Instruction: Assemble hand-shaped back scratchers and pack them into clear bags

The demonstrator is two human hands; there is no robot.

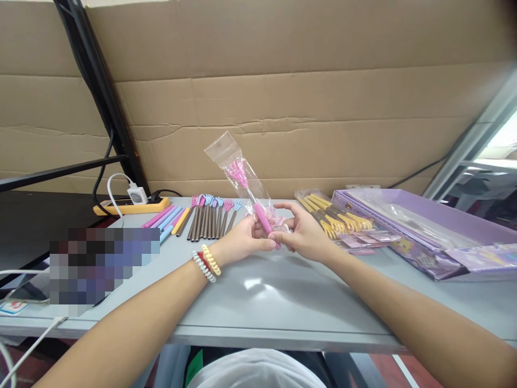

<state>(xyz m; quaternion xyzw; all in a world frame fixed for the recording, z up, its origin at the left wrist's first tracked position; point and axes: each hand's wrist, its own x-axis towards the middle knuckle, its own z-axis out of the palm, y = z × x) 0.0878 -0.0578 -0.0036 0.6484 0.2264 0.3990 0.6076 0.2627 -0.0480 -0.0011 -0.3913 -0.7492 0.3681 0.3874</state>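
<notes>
A pink back scratcher (pixel 263 217) with a small hand-shaped head lies inside a clear plastic bag (pixel 224 149), tilted with its head up and to the left. My left hand (pixel 241 237) is closed around the lower handle from the left. From the right, my right hand (pixel 301 233) pinches the bagged handle near its lower end, thumb in front. Behind my left hand lies a row of back scratcher rods (pixel 208 218) with pink, purple and blue hand heads. Loose coloured handles (pixel 163 215) lie left of them.
Right of my hands are bagged yellow back scratchers (pixel 339 215) and flat pink packets (pixel 367 238). A purple box (pixel 430 245) holding clear bags stands at the right. A yellow power strip (pixel 133 206) with a white charger sits back left; cardboard (pixel 283 97) stands behind the table.
</notes>
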